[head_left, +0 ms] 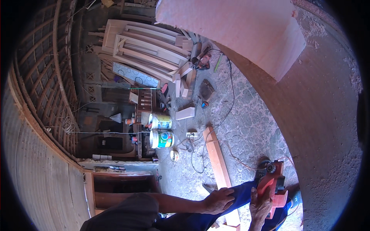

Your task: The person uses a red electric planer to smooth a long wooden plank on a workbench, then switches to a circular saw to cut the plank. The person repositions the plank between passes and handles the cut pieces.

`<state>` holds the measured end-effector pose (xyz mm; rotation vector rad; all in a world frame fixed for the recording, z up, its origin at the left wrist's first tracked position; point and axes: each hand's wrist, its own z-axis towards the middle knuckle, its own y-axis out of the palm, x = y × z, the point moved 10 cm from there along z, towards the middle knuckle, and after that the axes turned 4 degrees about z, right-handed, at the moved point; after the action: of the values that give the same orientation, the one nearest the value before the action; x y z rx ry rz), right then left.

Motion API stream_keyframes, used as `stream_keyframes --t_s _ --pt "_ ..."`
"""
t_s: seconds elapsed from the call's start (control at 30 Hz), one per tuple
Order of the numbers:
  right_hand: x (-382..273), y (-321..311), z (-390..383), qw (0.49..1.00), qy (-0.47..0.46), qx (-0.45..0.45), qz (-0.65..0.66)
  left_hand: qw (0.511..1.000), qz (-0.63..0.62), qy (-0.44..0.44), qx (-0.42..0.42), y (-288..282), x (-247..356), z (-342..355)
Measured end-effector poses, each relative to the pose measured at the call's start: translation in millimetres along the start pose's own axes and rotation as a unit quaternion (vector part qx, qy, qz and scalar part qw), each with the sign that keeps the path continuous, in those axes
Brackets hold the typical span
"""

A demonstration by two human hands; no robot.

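Planer [273, 181] clamped in my right hand [260, 204].
Left hand [219, 201] apart beside it, grip unclear; cord [239, 163] best kept clear.

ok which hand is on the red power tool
The right hand: it holds the red power tool. The left hand is apart from it, by the blue trouser leg.

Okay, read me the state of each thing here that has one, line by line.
Red electric planer: gripped by right hand; running or not, unclear
Left hand: fingers curled, at the blue trouser leg
Two buckets: upright
Long wooden beam: lying on the floor
Black cable: uncoiled, loose
Wooden frames: stacked, leaning
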<state>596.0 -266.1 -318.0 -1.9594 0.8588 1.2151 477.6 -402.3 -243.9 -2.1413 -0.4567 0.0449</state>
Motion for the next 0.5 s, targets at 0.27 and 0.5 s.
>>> stream_keyframes --t_s 0.27,0.5 --pt "9 -14 -2 0.992 0.119 -0.034 0.023 0.997 0.019 0.025 -0.076 5 17 13" --pt "-149 -24 -40 0.999 0.052 -0.004 0.001 0.972 0.008 0.232 0.028 19 54 -35"
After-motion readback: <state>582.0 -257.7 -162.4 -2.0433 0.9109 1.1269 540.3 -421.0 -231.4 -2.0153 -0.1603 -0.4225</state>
